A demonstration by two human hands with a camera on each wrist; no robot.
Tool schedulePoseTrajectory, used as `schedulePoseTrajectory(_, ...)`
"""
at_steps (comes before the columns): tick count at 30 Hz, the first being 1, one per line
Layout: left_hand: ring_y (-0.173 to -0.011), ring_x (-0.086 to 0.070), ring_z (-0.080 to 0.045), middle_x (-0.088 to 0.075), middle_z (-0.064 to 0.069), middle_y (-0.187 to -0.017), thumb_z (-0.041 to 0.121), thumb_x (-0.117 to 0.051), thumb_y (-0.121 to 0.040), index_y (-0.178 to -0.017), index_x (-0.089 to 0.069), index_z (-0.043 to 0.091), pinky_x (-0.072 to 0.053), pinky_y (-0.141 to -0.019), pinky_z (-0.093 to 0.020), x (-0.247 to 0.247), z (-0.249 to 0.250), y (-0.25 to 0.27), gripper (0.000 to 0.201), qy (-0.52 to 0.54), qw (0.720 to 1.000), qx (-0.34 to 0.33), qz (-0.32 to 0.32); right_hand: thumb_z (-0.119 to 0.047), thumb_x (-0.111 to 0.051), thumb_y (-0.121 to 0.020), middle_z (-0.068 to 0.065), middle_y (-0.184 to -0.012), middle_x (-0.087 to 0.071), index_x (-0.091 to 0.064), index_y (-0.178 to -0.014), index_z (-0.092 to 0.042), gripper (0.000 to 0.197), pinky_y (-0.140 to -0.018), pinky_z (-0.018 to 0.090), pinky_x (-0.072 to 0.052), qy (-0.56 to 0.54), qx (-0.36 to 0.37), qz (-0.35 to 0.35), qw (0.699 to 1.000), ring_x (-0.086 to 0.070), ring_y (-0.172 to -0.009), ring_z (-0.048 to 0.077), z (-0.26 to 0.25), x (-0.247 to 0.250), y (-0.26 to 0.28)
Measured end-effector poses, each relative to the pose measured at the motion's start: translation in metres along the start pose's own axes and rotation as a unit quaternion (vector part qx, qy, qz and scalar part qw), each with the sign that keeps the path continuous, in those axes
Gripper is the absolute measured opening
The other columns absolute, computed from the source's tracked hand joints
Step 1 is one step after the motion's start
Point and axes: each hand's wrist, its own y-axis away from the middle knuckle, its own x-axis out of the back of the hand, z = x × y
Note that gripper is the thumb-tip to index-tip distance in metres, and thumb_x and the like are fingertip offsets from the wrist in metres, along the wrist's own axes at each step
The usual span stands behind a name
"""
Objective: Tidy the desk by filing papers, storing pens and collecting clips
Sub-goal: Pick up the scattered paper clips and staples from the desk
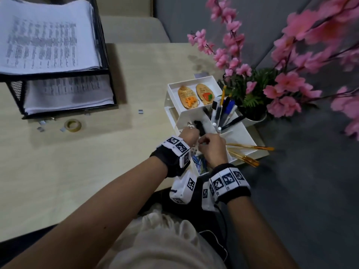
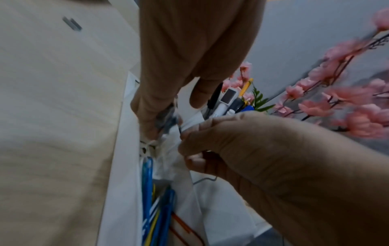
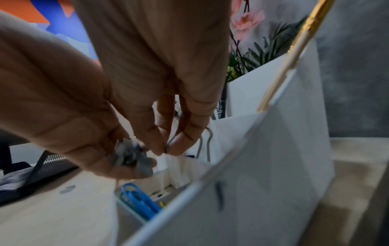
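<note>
**While both hands meet over the white organizer, clips pass into it**

While the left hand (image 1: 188,135) cups a small bunch of grey metal clips (image 3: 131,157) in its curled fingers, the right hand (image 1: 213,148) pinches the wire handle of a binder clip (image 3: 203,143) between thumb and fingertips. Both hands sit close together, just above the white desk organizer (image 1: 250,141) at the desk's right edge.

Below the hands, the organizer's near compartment holds blue and yellow paper clips (image 1: 200,163). A taller compartment behind holds upright pens and markers (image 1: 223,111), and a raised tray carries two wooden keychains (image 1: 196,97). Gold-handled brushes (image 1: 246,152) lie across the organizer's right side.

Several loose staple strips (image 1: 141,111) lie on the wooden desk (image 1: 87,162), one well apart from the others, which sit near a roll of tape (image 1: 73,125). A black mesh paper tray (image 1: 108,61) at the far left holds stacked printed papers (image 1: 44,39) on two levels. Pink artificial blossoms (image 1: 287,82) stand just beside the organizer.
</note>
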Motion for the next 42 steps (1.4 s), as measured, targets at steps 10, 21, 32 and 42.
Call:
schedulePoseTrajectory(10,-0.064,-0.043,-0.018,-0.044,-0.006,-0.072,0.013,-0.037,-0.096,-0.073,-0.046,0.010,-0.030,-0.056,-0.024,0.016,0.009,0.013,0.025,-0.064,0.998,-0.013,-0.007,0.005,-0.049,-0.082,0.018,-0.097,-0.069,-0.069,-0.092,0.000,0.023,-0.063,0.011,-0.029,-0.004,0.009,0.027,1.000,-0.058,-0.085,0.023,-0.001,0.007,0.002)
schedulePoseTrajectory(21,-0.039,-0.065,-0.011,-0.067,-0.006,-0.046,0.009,-0.030,-0.095,-0.079,-0.050,0.004,-0.048,-0.036,-0.012,0.185,-0.014,0.042,0.026,0.384,0.915,-0.028,0.122,0.000,-0.051,-0.082,0.016,-0.106,-0.069,-0.068,-0.102,-0.003,0.027,-0.088,0.027,-0.044,0.002,0.186,-0.112,0.976,-0.061,-0.102,0.029,-0.130,-0.082,-0.048)
schedulePoseTrajectory(32,-0.037,-0.064,-0.011,-0.065,-0.008,-0.044,0.007,-0.031,-0.096,-0.077,-0.055,0.001,-0.051,-0.041,-0.015,0.274,-0.049,0.061,0.031,0.451,0.866,-0.030,0.216,0.015,-0.042,-0.076,0.026,-0.102,-0.061,-0.067,-0.085,0.008,0.028,-0.080,0.032,-0.044,0.134,0.236,-0.147,0.951,-0.056,-0.098,0.038,-0.149,-0.143,-0.058)
schedulePoseTrajectory(42,-0.024,-0.049,-0.010,-0.054,-0.004,-0.033,0.027,-0.029,-0.100,-0.067,-0.050,0.007,-0.040,-0.032,-0.009,0.291,-0.051,0.054,0.044,0.460,0.868,0.021,0.185,0.001,-0.055,-0.084,0.011,-0.106,-0.066,-0.069,-0.104,-0.002,0.024,-0.084,0.018,-0.050,-0.056,0.267,-0.227,0.935,-0.059,-0.096,0.018,-0.225,-0.168,0.020)
